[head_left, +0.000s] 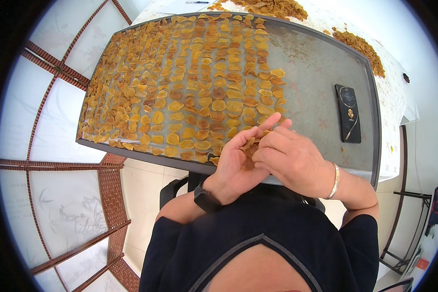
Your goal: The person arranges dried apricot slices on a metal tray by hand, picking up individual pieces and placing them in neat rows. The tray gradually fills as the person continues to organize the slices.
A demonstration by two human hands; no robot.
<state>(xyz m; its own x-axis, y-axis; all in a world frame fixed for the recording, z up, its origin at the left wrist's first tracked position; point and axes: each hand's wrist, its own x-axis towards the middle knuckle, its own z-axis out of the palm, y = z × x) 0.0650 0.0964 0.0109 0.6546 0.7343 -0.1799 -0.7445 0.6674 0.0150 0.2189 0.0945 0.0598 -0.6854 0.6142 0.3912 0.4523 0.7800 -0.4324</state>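
My left hand (237, 163) is turned palm up and cupped around several thin dried orange-brown slices (248, 144), near the front edge of a large dark-framed mesh tray (316, 100). Over that palm, my right hand (293, 155) has its fingers bent and drawn together at the slices. What its fingertips pinch is mostly hidden. Rows of similar flat, curled slices (233, 106) cover the tray from its left end to just past the middle. I cannot tell what fruit or root they come from.
A black phone (348, 114) lies on the tray's right part. Beyond the frame, the patterned tablecloth (392, 107) carries one slice pile (277, 8) at the far side and another pile (360, 48) at the right. A folding screen (58, 112) stands to the left.
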